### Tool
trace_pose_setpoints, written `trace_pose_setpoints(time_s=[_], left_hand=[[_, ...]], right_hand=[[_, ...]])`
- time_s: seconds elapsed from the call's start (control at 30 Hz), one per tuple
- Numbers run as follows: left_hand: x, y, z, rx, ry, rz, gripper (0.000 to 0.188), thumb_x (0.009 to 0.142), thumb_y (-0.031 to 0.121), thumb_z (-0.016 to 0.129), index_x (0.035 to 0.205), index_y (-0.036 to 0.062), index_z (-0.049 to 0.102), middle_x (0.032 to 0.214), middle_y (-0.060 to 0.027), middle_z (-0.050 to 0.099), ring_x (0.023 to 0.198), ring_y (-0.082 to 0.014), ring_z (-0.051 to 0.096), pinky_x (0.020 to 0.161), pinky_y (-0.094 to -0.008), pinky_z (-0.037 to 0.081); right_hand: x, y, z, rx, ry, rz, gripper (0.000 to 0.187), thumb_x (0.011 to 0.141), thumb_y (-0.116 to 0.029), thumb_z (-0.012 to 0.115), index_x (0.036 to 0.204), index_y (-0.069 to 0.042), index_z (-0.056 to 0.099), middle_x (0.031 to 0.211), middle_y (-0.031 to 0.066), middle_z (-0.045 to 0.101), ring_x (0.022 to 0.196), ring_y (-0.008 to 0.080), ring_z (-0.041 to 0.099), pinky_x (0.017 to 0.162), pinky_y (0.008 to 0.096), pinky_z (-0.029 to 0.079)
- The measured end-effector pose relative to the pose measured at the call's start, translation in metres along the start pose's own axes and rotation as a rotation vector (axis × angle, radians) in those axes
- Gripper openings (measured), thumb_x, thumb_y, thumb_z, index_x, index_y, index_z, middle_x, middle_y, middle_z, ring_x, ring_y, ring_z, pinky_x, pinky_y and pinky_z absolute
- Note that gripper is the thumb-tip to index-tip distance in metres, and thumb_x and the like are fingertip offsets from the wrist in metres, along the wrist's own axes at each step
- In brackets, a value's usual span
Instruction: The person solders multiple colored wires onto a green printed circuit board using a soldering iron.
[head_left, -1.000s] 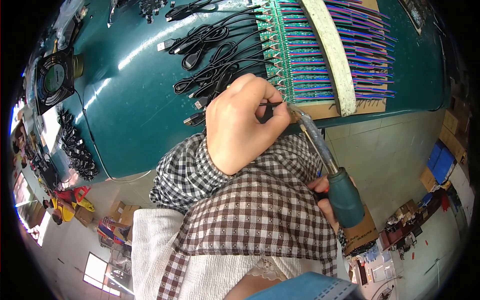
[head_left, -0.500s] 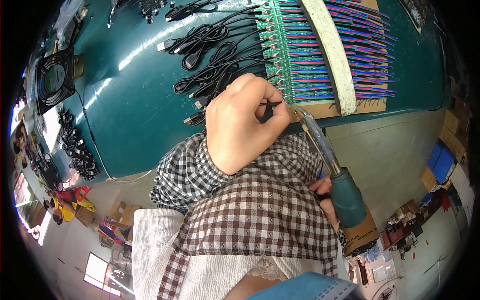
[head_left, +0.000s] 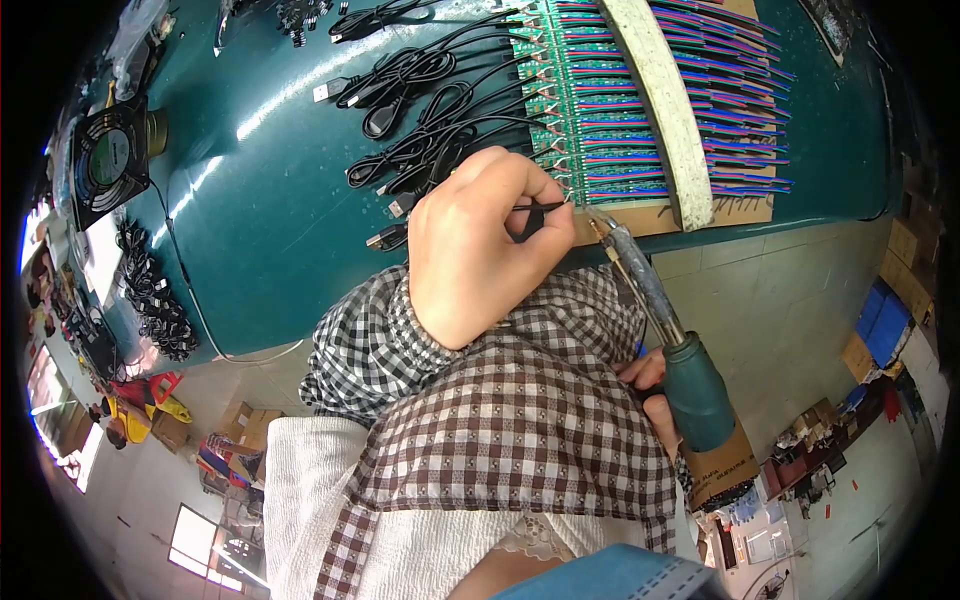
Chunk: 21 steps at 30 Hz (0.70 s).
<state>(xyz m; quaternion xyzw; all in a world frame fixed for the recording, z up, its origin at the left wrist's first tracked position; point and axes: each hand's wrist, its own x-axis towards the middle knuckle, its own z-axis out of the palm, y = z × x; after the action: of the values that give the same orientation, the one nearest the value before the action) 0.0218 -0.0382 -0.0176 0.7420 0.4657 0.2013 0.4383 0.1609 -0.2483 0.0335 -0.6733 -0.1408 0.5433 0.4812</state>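
My left hand (head_left: 462, 255) is closed in a pinch on a thin black cable (head_left: 540, 207), its end held at the near edge of a row of green circuit boards (head_left: 570, 130). My right hand (head_left: 657, 400) grips the dark green handle of a soldering iron (head_left: 698, 392), and most of its fingers are hidden behind that handle. The iron's metal tip points up and left, close to the cable end; whether it touches cannot be made out. Black USB cables (head_left: 430, 130) run coiled from the boards' left side. Red, blue and black wires (head_left: 735, 130) leave on the right.
A pale speckled bar (head_left: 665, 110) lies across the boards and wires, over a cardboard sheet (head_left: 640, 218) on the green table (head_left: 270, 240). At the left stand a black fan (head_left: 108, 160) and a bundle of black cables (head_left: 155, 300). The table's front edge runs just below the boards.
My left hand has shifted very slightly left with the cable still pinched. The soldering iron's tip sits almost where it was, moved only a little.
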Motion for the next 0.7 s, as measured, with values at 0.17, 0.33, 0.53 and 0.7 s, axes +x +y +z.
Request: trace_pose_setpoints(time_s=[0.17,0.33,0.53,0.7], left_hand=[[0.0020,0.0019,-0.0009,-0.006,-0.007,-0.021,0.014,0.067,0.007,0.072,0.073,0.0082,0.060,0.067,-0.0007,0.054,0.052,-0.0127,0.052,0.048,-0.0287,0.044],[0.0026,0.0025,-0.0006,0.001,-0.008,-0.018,0.014,0.067,0.007,0.073,0.073,0.0078,0.060,0.067,-0.0010,0.054,0.051,-0.0127,0.052,0.048,-0.0285,0.044],[0.0007,0.0022,0.0008,-0.006,0.010,-0.028,0.014,0.067,0.007,0.073,0.072,0.0073,0.060,0.067,-0.0012,0.055,0.050,-0.0121,0.051,0.047,-0.0278,0.043],[0.0015,0.0026,0.0008,-0.003,0.010,-0.023,0.015,0.067,0.007,0.074,0.073,0.0071,0.060,0.067,-0.0012,0.055,0.050,-0.0117,0.051,0.047,-0.0273,0.044]], right_hand=[[0.0017,0.0003,0.0031,0.059,0.021,0.011,0.046,0.074,-0.024,0.083,0.096,0.003,0.052,0.081,0.0093,0.059,0.078,0.0222,0.064,0.079,0.0402,0.056],[0.0032,-0.0004,0.0034,0.064,0.001,-0.019,0.046,0.074,-0.025,0.083,0.094,0.002,0.052,0.080,0.0092,0.059,0.077,0.0226,0.064,0.079,0.0405,0.056],[0.0029,0.0007,0.0049,0.085,0.002,-0.029,0.046,0.074,-0.026,0.083,0.094,0.001,0.052,0.079,0.0086,0.058,0.077,0.0227,0.064,0.080,0.0405,0.056],[0.0036,0.0026,0.0037,0.084,-0.005,-0.044,0.047,0.074,-0.027,0.083,0.093,0.001,0.052,0.079,0.0086,0.058,0.077,0.0226,0.064,0.080,0.0404,0.056]])
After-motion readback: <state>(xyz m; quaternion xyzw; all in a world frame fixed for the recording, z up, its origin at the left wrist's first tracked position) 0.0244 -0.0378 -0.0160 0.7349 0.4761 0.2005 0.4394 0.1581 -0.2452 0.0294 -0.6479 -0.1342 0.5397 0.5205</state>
